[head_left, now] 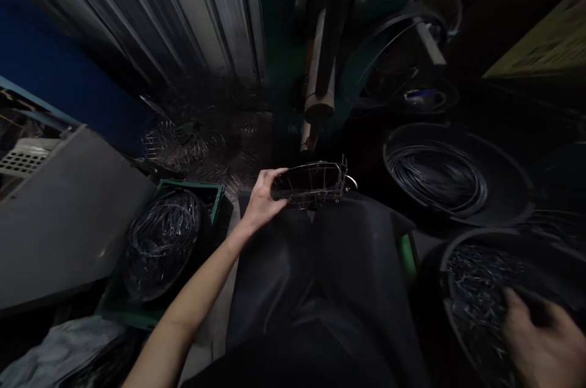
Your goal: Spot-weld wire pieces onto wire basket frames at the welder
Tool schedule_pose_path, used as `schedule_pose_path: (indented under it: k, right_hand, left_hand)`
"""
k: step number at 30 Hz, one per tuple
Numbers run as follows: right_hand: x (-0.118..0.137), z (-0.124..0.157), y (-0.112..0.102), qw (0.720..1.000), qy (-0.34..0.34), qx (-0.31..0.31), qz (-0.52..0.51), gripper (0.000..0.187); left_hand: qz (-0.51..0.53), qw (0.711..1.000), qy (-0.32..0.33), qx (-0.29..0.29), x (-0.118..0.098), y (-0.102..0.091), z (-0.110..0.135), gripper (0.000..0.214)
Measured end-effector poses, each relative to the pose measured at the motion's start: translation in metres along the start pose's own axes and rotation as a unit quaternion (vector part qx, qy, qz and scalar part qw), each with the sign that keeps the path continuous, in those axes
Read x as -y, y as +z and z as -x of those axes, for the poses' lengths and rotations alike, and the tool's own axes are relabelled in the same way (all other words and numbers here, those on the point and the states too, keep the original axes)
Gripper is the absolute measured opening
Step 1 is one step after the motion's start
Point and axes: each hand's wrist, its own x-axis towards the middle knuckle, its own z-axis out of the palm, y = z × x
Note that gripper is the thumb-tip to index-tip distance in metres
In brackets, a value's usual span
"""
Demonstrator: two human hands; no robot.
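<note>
My left hand point(265, 197) grips the left side of a round wire basket point(315, 183), thumb below and fingers above its rim. The basket is held above my lap, below the machine's round metal rod point(319, 104), and its right side carries small wire loops or hooks. At the lower right, my right hand point(540, 339) is over a black tub point(451, 315) filled with small bent metal pieces point(480, 290). Motion blurs this hand; thumb and a finger show a dark gap between them, and whether they hold a piece is not clear.
Another black tub point(508, 193) with coiled wire rings point(434, 180) stands behind on the right. On the left, a green crate point(220, 205) carries a container of wire parts point(167, 223). Wire frames point(178, 144) are piled near the corrugated metal wall point(192, 10). A dark apron point(357, 254) covers my lap.
</note>
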Motion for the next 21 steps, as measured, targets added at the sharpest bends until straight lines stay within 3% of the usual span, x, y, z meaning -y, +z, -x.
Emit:
schedule_pose_path:
  k: [2,5,8,10,13,16,18,21]
  right_hand:
    - [0.037,0.015,0.006,0.994,-0.048,-0.049,-0.086,0.055]
    - [0.08,0.031,0.041,0.967,-0.172,0.057,-0.18,0.053]
    - [0.109,0.037,0.07,0.94,-0.198,0.134,-0.242,0.056]
    - [0.133,0.039,0.069,0.924,-0.169,0.154,-0.305,0.048]
    - [0.184,0.042,0.052,0.861,-0.154,0.221,-0.431,0.038]
    - [0.233,0.041,0.046,0.808,-0.162,0.295,-0.484,0.037]
    - [0.253,0.041,0.054,0.801,-0.166,0.306,-0.488,0.038]
    - [0.263,0.046,0.072,0.827,-0.207,0.241,-0.464,0.035]
  left_hand:
    - [-0.009,1.0,-0.005,0.008,-0.006,0.003,-0.005,0.062]
    - [-0.025,0.999,-0.02,0.021,-0.015,0.01,-0.01,0.062]
    - [-0.041,0.999,-0.015,0.033,-0.019,0.014,-0.012,0.063]
    - [-0.063,0.998,-0.001,0.032,-0.02,0.016,-0.014,0.063]
    - [-0.114,0.993,0.021,0.028,-0.022,0.019,-0.015,0.063]
    - [-0.162,0.985,0.035,0.035,-0.024,0.022,-0.015,0.065]
    - [-0.182,0.982,0.043,0.037,-0.025,0.023,-0.015,0.066]
    - [-0.193,0.979,0.047,0.036,-0.026,0.022,-0.015,0.065]
